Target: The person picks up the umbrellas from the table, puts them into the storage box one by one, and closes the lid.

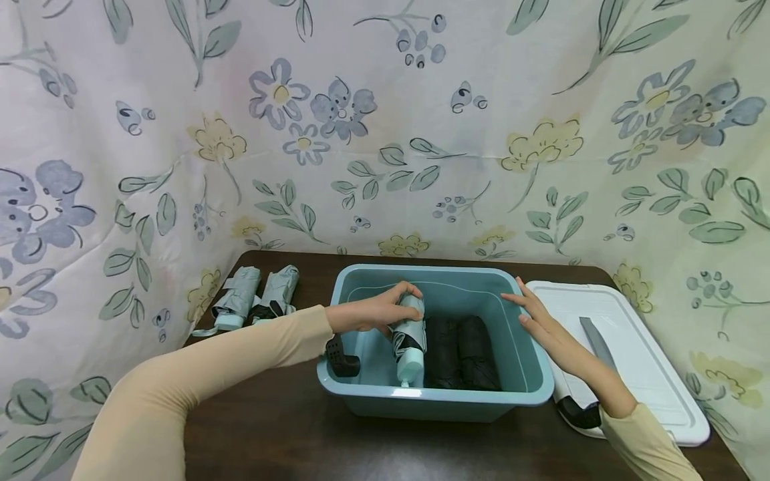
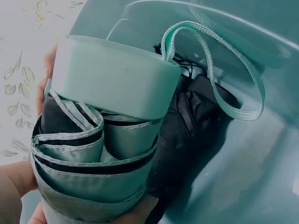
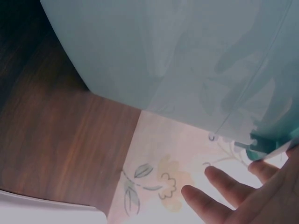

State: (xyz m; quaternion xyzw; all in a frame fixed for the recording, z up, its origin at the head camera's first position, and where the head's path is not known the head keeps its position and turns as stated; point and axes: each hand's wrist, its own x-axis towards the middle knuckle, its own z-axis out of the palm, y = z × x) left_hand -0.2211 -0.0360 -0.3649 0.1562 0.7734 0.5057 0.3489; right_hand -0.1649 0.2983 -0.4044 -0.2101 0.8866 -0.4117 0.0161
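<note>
My left hand (image 1: 374, 310) grips a folded pale green umbrella (image 1: 411, 331) inside the left part of a blue-green plastic bin (image 1: 439, 395). Its handle end faces the bin's near wall. In the left wrist view, the umbrella's pale green handle (image 2: 114, 77) and looped wrist strap (image 2: 254, 88) show clearly, with fingers around the folded cloth. Beside it in the bin lie two black folded umbrellas (image 1: 442, 351), side by side. My right hand (image 1: 544, 327) is at the bin's right rim with fingers extended; in the right wrist view its fingers (image 3: 229, 186) spread near the bin's outer wall.
Two more pale green folded umbrellas (image 1: 240, 294) lie on the dark wooden table (image 1: 271, 421) at the back left. A white lid (image 1: 637, 381) lies flat to the right of the bin, under my right forearm. A floral curtain (image 1: 385, 133) hangs behind the table.
</note>
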